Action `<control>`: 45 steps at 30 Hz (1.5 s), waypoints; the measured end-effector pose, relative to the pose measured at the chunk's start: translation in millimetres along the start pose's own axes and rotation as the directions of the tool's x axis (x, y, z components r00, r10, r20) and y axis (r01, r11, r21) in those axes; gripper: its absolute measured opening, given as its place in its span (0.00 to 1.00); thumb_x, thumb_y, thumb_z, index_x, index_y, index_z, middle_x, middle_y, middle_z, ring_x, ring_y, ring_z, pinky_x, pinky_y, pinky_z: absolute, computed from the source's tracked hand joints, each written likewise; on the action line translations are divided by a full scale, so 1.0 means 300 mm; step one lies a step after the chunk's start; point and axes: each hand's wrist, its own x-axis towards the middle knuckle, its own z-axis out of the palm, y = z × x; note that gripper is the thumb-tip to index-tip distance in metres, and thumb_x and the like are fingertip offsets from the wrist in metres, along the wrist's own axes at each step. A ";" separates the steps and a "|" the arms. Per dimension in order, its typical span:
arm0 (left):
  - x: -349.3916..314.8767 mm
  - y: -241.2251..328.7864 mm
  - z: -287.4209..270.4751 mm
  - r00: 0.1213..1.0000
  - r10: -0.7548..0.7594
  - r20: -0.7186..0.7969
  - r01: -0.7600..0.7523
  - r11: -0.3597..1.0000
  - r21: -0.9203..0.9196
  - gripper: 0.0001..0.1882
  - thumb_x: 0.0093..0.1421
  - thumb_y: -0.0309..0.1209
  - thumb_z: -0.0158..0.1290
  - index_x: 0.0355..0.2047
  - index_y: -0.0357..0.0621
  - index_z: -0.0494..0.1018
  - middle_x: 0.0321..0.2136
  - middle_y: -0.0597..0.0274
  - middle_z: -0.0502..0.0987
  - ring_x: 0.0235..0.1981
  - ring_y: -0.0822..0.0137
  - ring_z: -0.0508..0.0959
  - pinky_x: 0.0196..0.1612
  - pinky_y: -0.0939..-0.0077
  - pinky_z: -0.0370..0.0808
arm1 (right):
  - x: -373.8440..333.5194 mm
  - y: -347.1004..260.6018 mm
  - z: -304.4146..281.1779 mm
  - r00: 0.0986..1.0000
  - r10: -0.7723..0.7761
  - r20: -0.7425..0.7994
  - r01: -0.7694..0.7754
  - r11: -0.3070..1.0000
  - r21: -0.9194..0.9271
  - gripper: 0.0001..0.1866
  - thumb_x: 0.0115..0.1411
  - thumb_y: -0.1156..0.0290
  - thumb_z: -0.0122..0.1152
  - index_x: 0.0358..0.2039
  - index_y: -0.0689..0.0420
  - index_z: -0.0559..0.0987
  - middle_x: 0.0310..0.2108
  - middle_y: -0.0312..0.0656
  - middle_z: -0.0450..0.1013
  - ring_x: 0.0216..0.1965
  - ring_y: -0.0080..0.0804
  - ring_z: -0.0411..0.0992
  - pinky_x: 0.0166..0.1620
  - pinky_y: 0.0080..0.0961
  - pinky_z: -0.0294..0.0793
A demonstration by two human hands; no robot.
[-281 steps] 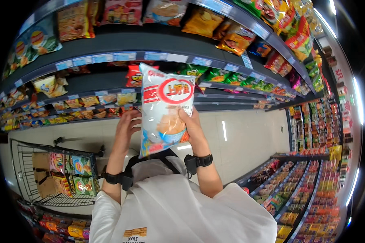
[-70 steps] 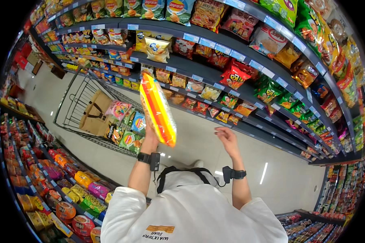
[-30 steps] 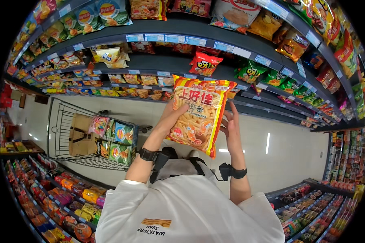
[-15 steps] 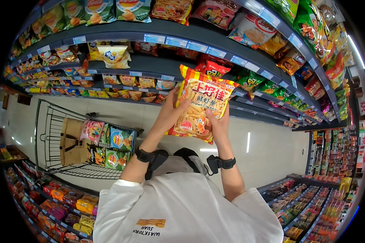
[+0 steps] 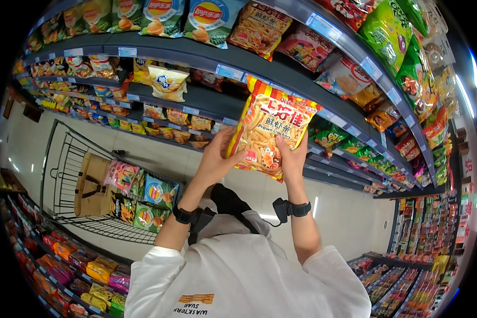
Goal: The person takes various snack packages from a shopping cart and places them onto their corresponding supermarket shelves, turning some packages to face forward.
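Note:
A red and yellow bag of prawn crackers (image 5: 270, 130) is held up in front of the shelves between my two hands. Its printed front faces me, tilted slightly. My left hand (image 5: 217, 156) grips the bag's lower left side, thumb across the front. On the lower right side, my right hand (image 5: 292, 159) has its thumb pressed on the front. The fingers behind the bag are hidden. A similar bag of crackers (image 5: 259, 27) sits on the upper shelf just beyond, beside blue chip bags (image 5: 209, 21).
Snack shelves (image 5: 196, 61) curve across the far side. To my left stands a wire shopping cart (image 5: 63, 175) holding a brown paper bag (image 5: 93, 183) and several snack bags (image 5: 159, 191). More packed shelves (image 5: 74, 270) run behind me on both sides.
The cracker bag and both hands have shifted slightly right within the view. My view has turned a little, and the upper shelf appears nearer. Both hands keep their hold.

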 end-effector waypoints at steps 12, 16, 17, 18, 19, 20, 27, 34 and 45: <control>0.339 0.103 -0.030 0.843 0.475 -0.253 -0.229 0.742 0.629 0.23 0.60 0.34 0.59 0.52 0.40 0.66 0.50 0.51 0.66 0.48 0.58 0.71 0.44 0.68 0.74 | 0.536 -0.018 0.164 0.965 -0.264 0.002 0.264 0.964 -0.023 0.39 0.56 0.73 0.69 0.63 0.63 0.57 0.54 0.46 0.67 0.53 0.31 0.69 0.55 0.29 0.69; 0.477 0.125 -0.018 0.759 0.538 -0.367 -0.217 0.740 0.637 0.21 0.61 0.33 0.58 0.52 0.40 0.66 0.56 0.49 0.58 0.54 0.53 0.66 0.50 0.64 0.70 | 0.646 -0.017 0.205 0.950 -0.313 0.007 0.313 0.950 0.005 0.37 0.55 0.73 0.69 0.61 0.63 0.58 0.53 0.46 0.68 0.52 0.30 0.69 0.55 0.29 0.69; 0.508 0.123 -0.020 0.755 0.550 -0.358 -0.199 0.712 0.674 0.22 0.61 0.33 0.58 0.53 0.40 0.66 0.56 0.48 0.59 0.55 0.52 0.65 0.51 0.62 0.69 | 0.670 -0.014 0.210 0.942 -0.335 -0.007 0.335 0.942 0.011 0.37 0.55 0.74 0.69 0.61 0.63 0.58 0.53 0.45 0.68 0.51 0.30 0.70 0.54 0.28 0.69; 0.533 0.119 -0.021 0.753 0.559 -0.348 -0.179 0.682 0.709 0.23 0.61 0.33 0.58 0.53 0.40 0.66 0.55 0.48 0.59 0.56 0.51 0.64 0.52 0.60 0.68 | 0.690 -0.008 0.214 0.935 -0.354 -0.023 0.354 0.935 0.018 0.36 0.55 0.74 0.69 0.60 0.63 0.59 0.52 0.45 0.68 0.51 0.30 0.70 0.54 0.28 0.70; 0.554 0.114 -0.020 0.752 0.558 -0.351 -0.173 0.681 0.712 0.23 0.61 0.33 0.58 0.53 0.40 0.66 0.55 0.48 0.59 0.56 0.51 0.64 0.52 0.60 0.68 | 0.710 0.003 0.214 0.926 -0.377 -0.029 0.377 0.926 0.010 0.35 0.55 0.74 0.69 0.60 0.62 0.60 0.50 0.45 0.69 0.50 0.29 0.70 0.54 0.27 0.70; 0.571 0.108 -0.018 0.739 0.586 -0.332 -0.173 0.641 0.748 0.24 0.61 0.33 0.58 0.55 0.40 0.65 0.56 0.48 0.59 0.57 0.50 0.63 0.53 0.58 0.67 | 0.727 0.008 0.214 0.927 -0.373 -0.026 0.373 0.928 0.013 0.35 0.55 0.74 0.69 0.60 0.62 0.60 0.50 0.45 0.69 0.50 0.29 0.70 0.54 0.27 0.70; 0.648 0.077 -0.018 0.738 0.622 -0.262 -0.089 0.475 0.875 0.29 0.61 0.36 0.56 0.60 0.39 0.63 0.62 0.48 0.59 0.62 0.47 0.59 0.63 0.48 0.51 | 0.811 0.045 0.215 0.941 -0.334 0.046 0.336 0.941 -0.045 0.50 0.48 0.77 0.74 0.65 0.63 0.49 0.54 0.48 0.64 0.52 0.31 0.69 0.55 0.27 0.71; 0.665 0.059 -0.021 0.748 0.588 -0.307 -0.012 0.474 0.880 0.30 0.62 0.35 0.54 0.60 0.36 0.60 0.62 0.50 0.62 0.67 0.49 0.56 0.66 0.43 0.40 | 0.813 0.080 0.255 0.936 -0.336 0.108 0.331 0.942 0.061 0.48 0.47 0.77 0.75 0.62 0.63 0.51 0.53 0.47 0.65 0.51 0.31 0.70 0.54 0.28 0.72; 0.645 0.055 -0.028 0.740 0.614 -0.273 -0.014 0.420 0.907 0.30 0.62 0.35 0.54 0.60 0.36 0.59 0.61 0.50 0.64 0.68 0.50 0.56 0.66 0.41 0.39 | 0.821 0.109 0.255 0.907 -0.392 0.154 0.410 0.906 -0.103 0.44 0.52 0.71 0.69 0.62 0.67 0.53 0.55 0.53 0.61 0.57 0.40 0.63 0.60 0.36 0.63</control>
